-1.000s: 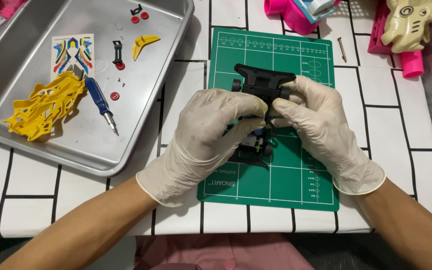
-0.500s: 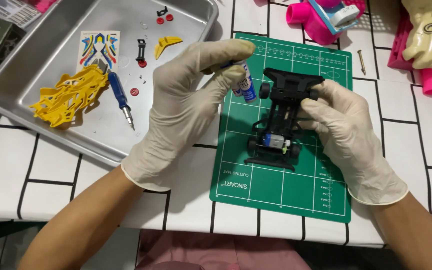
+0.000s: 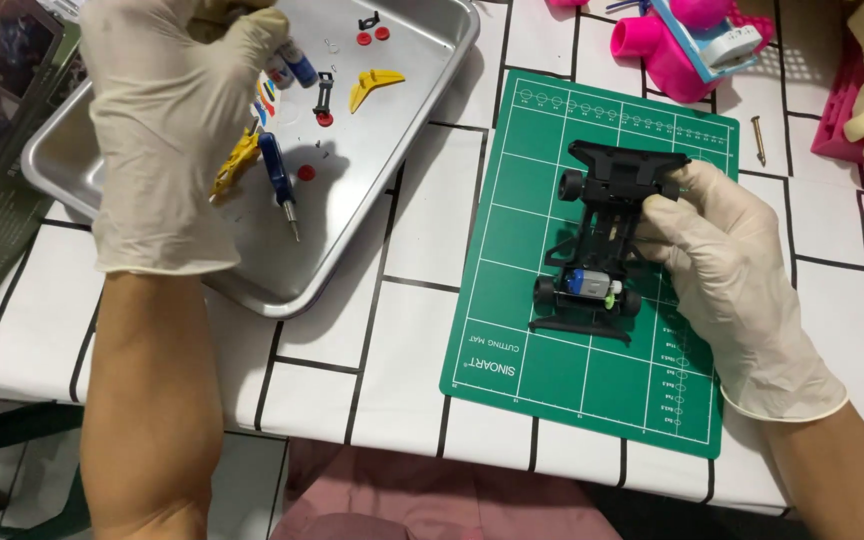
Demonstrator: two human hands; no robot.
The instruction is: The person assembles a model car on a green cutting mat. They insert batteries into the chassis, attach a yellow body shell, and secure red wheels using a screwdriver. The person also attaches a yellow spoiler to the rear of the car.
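- The right hand (image 3: 727, 270) grips the black toy car chassis (image 3: 602, 245) on the green cutting mat (image 3: 512, 330), mid-worktop.
- The left hand (image 3: 167, 130) pinches a small blue-and-white cylinder (image 3: 292, 68) over the metal tray (image 3: 392, 170) at the far left corner.
- A blue screwdriver (image 3: 278, 180), a yellow wing piece (image 3: 374, 85) and red washers (image 3: 372, 36) lie in the tray.
- Pink plastic parts (image 3: 652, 45) crowd the far edge.

Brushed metal tray (image 3: 392, 190); matt green rubbery cutting mat (image 3: 592, 390); matt black plastic toy car chassis (image 3: 607, 215); thin, smooth latex gloves (image 3: 742, 300).
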